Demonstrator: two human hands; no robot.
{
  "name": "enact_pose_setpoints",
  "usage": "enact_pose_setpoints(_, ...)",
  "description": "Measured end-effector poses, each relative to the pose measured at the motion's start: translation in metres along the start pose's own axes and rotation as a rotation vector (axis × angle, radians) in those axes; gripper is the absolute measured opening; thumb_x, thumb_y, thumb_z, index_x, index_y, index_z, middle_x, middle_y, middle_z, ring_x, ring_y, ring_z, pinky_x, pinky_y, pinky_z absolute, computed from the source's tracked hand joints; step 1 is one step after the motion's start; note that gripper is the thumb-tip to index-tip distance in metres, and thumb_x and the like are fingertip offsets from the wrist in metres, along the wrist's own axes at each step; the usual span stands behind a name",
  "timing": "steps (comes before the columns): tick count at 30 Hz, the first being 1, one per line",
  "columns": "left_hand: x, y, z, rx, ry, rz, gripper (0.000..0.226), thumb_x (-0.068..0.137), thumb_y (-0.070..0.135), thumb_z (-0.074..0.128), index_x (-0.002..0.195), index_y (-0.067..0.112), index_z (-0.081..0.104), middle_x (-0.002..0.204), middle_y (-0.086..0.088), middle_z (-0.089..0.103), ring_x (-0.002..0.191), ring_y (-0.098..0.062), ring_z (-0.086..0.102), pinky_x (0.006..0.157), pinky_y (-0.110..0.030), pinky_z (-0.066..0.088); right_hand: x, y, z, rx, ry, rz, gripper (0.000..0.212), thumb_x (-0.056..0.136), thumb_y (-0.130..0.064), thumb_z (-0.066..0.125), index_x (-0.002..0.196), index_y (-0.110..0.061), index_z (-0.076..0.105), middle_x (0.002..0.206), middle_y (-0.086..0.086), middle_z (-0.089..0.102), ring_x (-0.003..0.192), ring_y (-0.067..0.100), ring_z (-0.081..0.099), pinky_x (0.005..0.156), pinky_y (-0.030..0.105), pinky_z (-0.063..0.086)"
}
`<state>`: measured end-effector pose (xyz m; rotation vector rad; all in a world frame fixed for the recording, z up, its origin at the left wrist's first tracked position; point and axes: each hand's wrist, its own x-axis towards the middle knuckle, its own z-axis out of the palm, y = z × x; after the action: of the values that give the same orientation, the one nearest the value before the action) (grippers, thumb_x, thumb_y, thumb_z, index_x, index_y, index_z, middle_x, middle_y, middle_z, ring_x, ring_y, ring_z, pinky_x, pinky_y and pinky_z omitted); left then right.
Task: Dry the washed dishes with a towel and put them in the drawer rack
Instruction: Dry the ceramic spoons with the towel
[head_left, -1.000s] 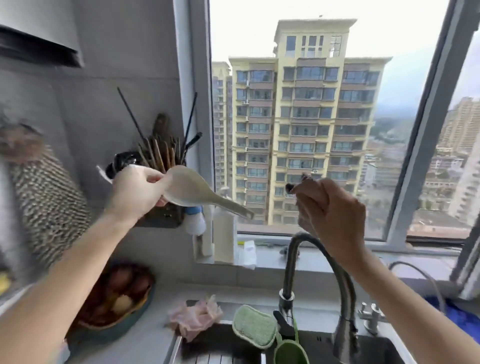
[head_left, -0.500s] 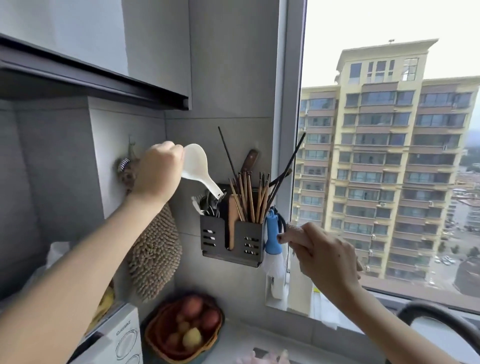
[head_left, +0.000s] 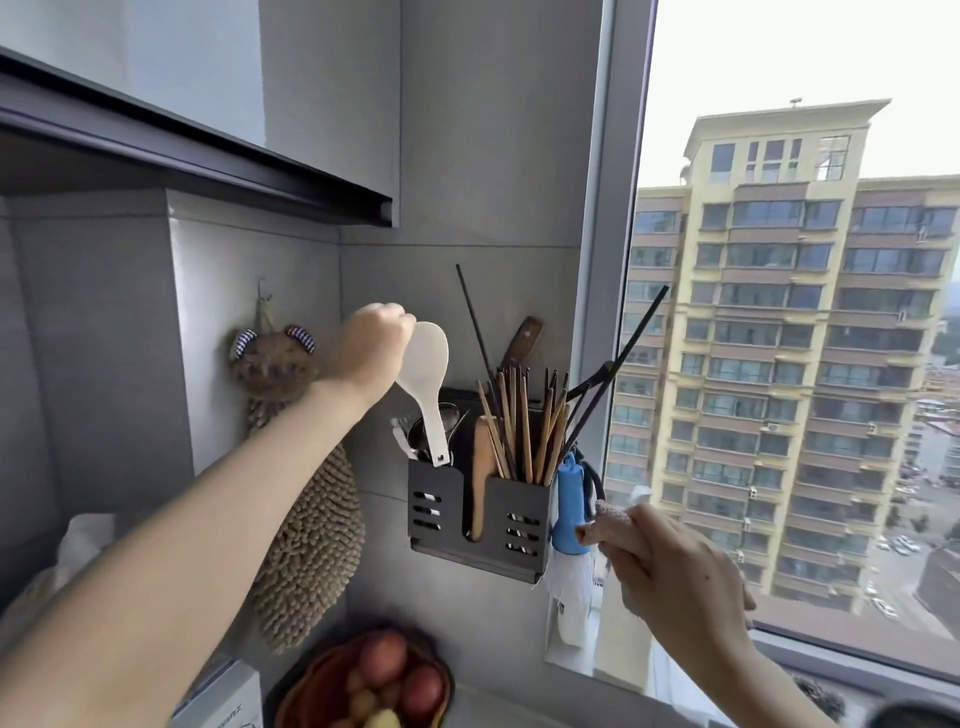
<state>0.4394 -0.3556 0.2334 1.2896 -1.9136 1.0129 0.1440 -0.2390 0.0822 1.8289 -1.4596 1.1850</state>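
Left hand (head_left: 371, 345) grips the rice paddle (head_left: 427, 382) by its blade, handle pointing down, tip apparently entering the wall caddy (head_left: 480, 506). Right hand (head_left: 670, 566) clutches the towel (head_left: 613, 525) beside it.

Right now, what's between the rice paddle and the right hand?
Head view: between paddle and right hand, the caddy with wooden spatula and chopsticks, then a blue-handled tool.

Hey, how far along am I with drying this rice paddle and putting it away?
Looks done: wooden chopsticks already stand in the dark metal wall holder. In hand: your left hand grips the white plastic rice paddle by its scoop, handle tip at the holder's left compartment rim; your right hand holds the pinkish towel. Left: lower it in and let go. No drawer rack is in view.
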Motion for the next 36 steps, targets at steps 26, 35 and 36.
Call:
enact_pose_setpoints(26, -0.017, 0.055, 0.001, -0.029, -0.304, -0.300, 0.043, 0.099, 0.031, 0.043, 0.138, 0.015, 0.045, 0.125, -0.024, 0.050, 0.115, -0.041, 0.045, 0.093, -0.046, 0.041, -0.012, -0.015, -0.039, 0.242, -0.312, 0.365, 0.023, 0.081, -0.043, 0.062, 0.086, -0.020, 0.060, 0.076, -0.003, 0.068, 0.071, 0.022, 0.062, 0.064, 0.035, 0.049)
enact_pose_setpoints(35, -0.081, 0.219, -0.087, -0.661, 0.072, 0.033, 0.031, 0.089, 0.022, 0.056, 0.114, 0.007, 0.066, 0.094, -0.017, 0.067, 0.088, -0.036, 0.062, 0.079, -0.041, 0.049, -0.075, 0.016, -0.168, 0.655, -0.351, 0.536, 0.007, 0.090, -0.023, 0.059, 0.089, -0.024, 0.066, 0.079, -0.003, 0.070, 0.075, 0.009, 0.065, 0.068, 0.020, 0.052)
enact_pose_setpoints(36, -0.088, 0.240, -0.094, -0.732, 0.039, 0.071, 0.032, 0.088, 0.022, 0.057, 0.115, 0.007, 0.066, 0.096, -0.016, 0.068, 0.089, -0.035, 0.062, 0.081, -0.041, 0.049, -0.086, 0.021, -0.188, 0.673, -0.337, 0.567, 0.007, 0.091, -0.020, 0.059, 0.089, -0.019, 0.066, 0.078, -0.002, 0.069, 0.072, 0.008, 0.064, 0.065, 0.018, 0.052)
